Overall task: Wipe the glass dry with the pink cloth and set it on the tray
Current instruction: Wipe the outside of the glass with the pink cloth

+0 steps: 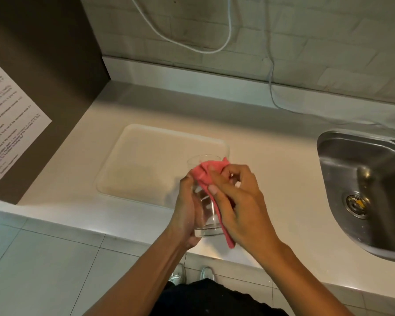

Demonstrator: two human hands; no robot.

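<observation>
A clear drinking glass [206, 213] is held above the counter's front edge, tilted with its mouth pointing away from me. My left hand [185, 208] wraps around its left side. My right hand [235, 201] pinches the pink cloth [206, 171], which is stuffed into the glass mouth and trails down the right side to below the base. A white rectangular tray [146, 165] lies on the counter just behind and left of the glass, with nothing on it.
A steel sink [363, 185] with a drain is set into the white counter [271, 160] at the right. A dark panel with a printed notice [7, 124] stands at the left. White cables [271, 87] hang along the tiled wall. My feet show on the floor below.
</observation>
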